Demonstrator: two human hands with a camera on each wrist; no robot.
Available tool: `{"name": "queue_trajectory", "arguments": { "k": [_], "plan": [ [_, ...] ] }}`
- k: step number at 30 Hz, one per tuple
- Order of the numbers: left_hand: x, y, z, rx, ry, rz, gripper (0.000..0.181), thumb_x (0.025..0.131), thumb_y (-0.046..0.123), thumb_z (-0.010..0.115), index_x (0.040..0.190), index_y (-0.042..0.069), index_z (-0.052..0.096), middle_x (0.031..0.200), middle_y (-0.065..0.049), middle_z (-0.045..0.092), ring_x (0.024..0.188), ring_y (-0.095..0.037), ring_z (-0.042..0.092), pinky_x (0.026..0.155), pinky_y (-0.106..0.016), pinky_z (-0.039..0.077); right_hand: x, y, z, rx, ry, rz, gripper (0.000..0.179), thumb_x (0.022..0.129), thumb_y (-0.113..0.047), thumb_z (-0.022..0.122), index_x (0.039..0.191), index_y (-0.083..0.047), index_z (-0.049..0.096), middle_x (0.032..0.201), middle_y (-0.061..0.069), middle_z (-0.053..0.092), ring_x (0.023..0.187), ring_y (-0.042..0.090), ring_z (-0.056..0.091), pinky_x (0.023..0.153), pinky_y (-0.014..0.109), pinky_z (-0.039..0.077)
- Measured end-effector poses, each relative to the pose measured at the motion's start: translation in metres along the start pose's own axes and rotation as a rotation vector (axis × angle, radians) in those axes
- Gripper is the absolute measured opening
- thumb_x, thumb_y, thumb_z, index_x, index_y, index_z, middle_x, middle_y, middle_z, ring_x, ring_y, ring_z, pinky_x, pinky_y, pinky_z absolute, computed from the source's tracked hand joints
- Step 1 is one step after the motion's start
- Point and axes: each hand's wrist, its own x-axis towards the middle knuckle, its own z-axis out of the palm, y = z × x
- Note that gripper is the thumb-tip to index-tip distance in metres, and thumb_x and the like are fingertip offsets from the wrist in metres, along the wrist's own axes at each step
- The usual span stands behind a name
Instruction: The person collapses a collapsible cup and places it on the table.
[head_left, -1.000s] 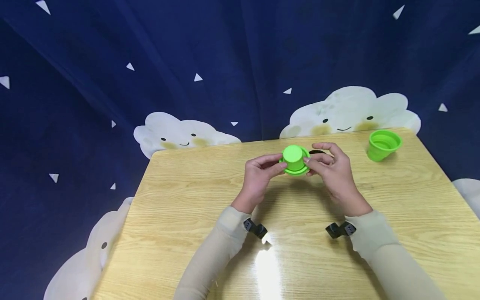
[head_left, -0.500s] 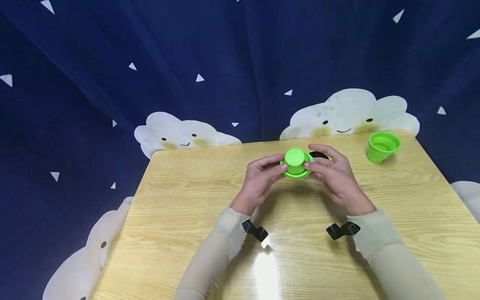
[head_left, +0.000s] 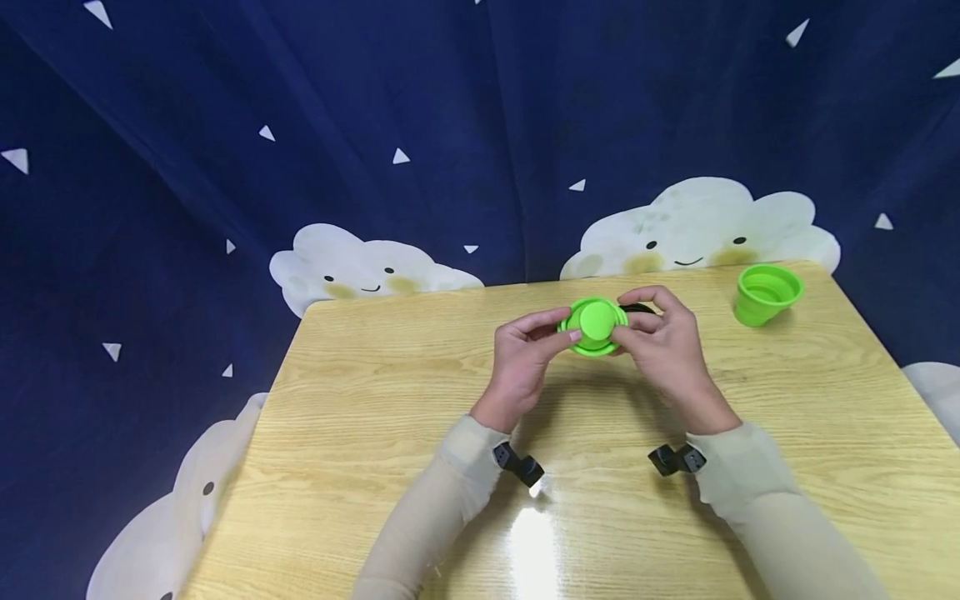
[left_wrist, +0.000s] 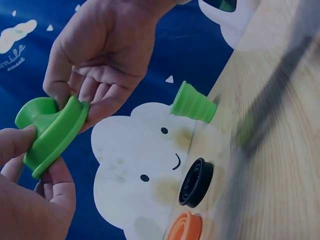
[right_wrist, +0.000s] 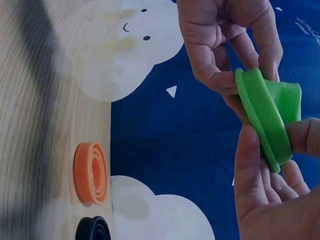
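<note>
A green collapsible cup (head_left: 597,321) is held above the table between both hands, its narrow base facing up toward the head camera. In the left wrist view this cup (left_wrist: 57,132) looks partly folded, its wall bent near the wide rim. My left hand (head_left: 523,354) pinches its left side with thumb and fingers. On the opposite side my right hand (head_left: 670,354) grips it, thumb against the wall by the base. Some fingertips under the rim are hidden in the head view.
An expanded green cup (head_left: 767,293) stands at the table's back right. A flattened black cup (left_wrist: 196,183) and a flattened orange cup (right_wrist: 91,173) lie near the back edge, largely hidden by hands in the head view. A dark blue curtain (head_left: 420,100) hangs behind.
The held cup has shifted slightly right and toward me. Its base now leans to the right and shows less side wall. Both hands keep their hold, with fingers slightly shifted.
</note>
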Motion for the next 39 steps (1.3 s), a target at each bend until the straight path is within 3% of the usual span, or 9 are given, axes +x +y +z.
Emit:
{"name": "queue_trajectory", "arguments": {
  "k": [7, 12, 15, 18, 21, 25, 29, 32, 39],
  "plan": [
    [0.000, -0.004, 0.008, 0.067, 0.048, 0.117, 0.030, 0.070, -0.014, 0.068, 0.099, -0.012, 0.064, 0.095, -0.014, 0.067, 0.084, -0.020, 0.063, 0.071, -0.029, 0.054, -0.007, -0.015, 0.011, -0.118, 0.031, -0.040, 0.034, 0.075, 0.015, 0.051, 0.108, 0.007, 0.048, 0.083, 0.025, 0.064, 0.065, 0.021, 0.063, 0.055, 0.032, 0.054],
    [-0.006, 0.006, 0.018, 0.212, 0.087, 0.244, 0.022, 0.077, -0.008, 0.066, 0.100, -0.009, 0.066, 0.092, -0.016, 0.067, 0.069, -0.013, 0.057, 0.059, -0.019, 0.050, -0.010, -0.018, 0.014, -0.185, 0.064, -0.080, 0.032, 0.077, 0.013, 0.050, 0.107, 0.005, 0.049, 0.082, 0.025, 0.063, 0.066, 0.022, 0.064, 0.054, 0.027, 0.053],
    [-0.010, 0.012, 0.021, 0.266, 0.090, 0.298, 0.020, 0.081, -0.005, 0.065, 0.100, -0.010, 0.066, 0.097, -0.017, 0.066, 0.076, -0.016, 0.061, 0.064, -0.021, 0.052, -0.010, -0.018, 0.014, -0.166, 0.094, -0.095, 0.033, 0.076, 0.014, 0.052, 0.108, 0.007, 0.050, 0.089, 0.025, 0.063, 0.073, 0.022, 0.065, 0.058, 0.026, 0.054],
    [-0.010, 0.015, 0.021, 0.269, 0.068, 0.342, 0.018, 0.082, -0.007, 0.062, 0.099, -0.013, 0.064, 0.103, -0.021, 0.064, 0.094, -0.025, 0.062, 0.075, -0.029, 0.053, -0.009, -0.018, 0.014, -0.161, 0.102, -0.158, 0.034, 0.075, 0.016, 0.055, 0.108, 0.008, 0.053, 0.099, 0.024, 0.061, 0.084, 0.024, 0.063, 0.066, 0.024, 0.054],
    [-0.009, 0.015, 0.020, 0.277, 0.021, 0.385, 0.016, 0.084, -0.009, 0.059, 0.098, -0.016, 0.063, 0.107, -0.027, 0.060, 0.104, -0.032, 0.058, 0.082, -0.036, 0.050, -0.010, -0.017, 0.014, -0.223, 0.093, -0.273, 0.033, 0.073, 0.018, 0.058, 0.105, 0.009, 0.059, 0.104, 0.021, 0.059, 0.087, 0.029, 0.059, 0.071, 0.025, 0.052],
    [-0.009, 0.015, 0.019, 0.297, -0.036, 0.426, 0.016, 0.085, -0.012, 0.055, 0.099, -0.017, 0.062, 0.111, -0.030, 0.057, 0.107, -0.036, 0.055, 0.086, -0.038, 0.048, -0.010, -0.017, 0.014, -0.284, 0.079, -0.345, 0.029, 0.074, 0.017, 0.060, 0.100, 0.007, 0.064, 0.106, 0.018, 0.059, 0.086, 0.032, 0.059, 0.074, 0.032, 0.052],
    [-0.008, 0.017, 0.020, 0.297, -0.068, 0.454, 0.017, 0.085, -0.014, 0.053, 0.100, -0.018, 0.061, 0.113, -0.032, 0.055, 0.108, -0.040, 0.053, 0.088, -0.038, 0.047, -0.010, -0.017, 0.014, -0.195, 0.052, -0.294, 0.025, 0.076, 0.016, 0.061, 0.100, 0.009, 0.063, 0.111, 0.022, 0.057, 0.089, 0.029, 0.062, 0.079, 0.031, 0.052],
    [-0.008, 0.020, 0.020, 0.327, -0.075, 0.465, 0.017, 0.085, -0.014, 0.053, 0.099, -0.017, 0.062, 0.113, -0.031, 0.055, 0.107, -0.040, 0.053, 0.087, -0.037, 0.047, -0.010, -0.017, 0.013, -0.189, 0.040, -0.299, 0.023, 0.077, 0.015, 0.061, 0.099, 0.010, 0.064, 0.113, 0.021, 0.058, 0.090, 0.029, 0.062, 0.079, 0.028, 0.051],
    [-0.009, 0.028, 0.019, 0.478, -0.105, 0.523, 0.015, 0.085, -0.012, 0.055, 0.095, -0.014, 0.065, 0.109, -0.028, 0.058, 0.103, -0.034, 0.058, 0.081, -0.033, 0.051, -0.013, -0.021, 0.015, -0.341, 0.050, -0.499, 0.023, 0.072, 0.021, 0.059, 0.090, 0.011, 0.068, 0.109, 0.022, 0.059, 0.093, 0.034, 0.059, 0.071, 0.021, 0.052]
  ]
}}
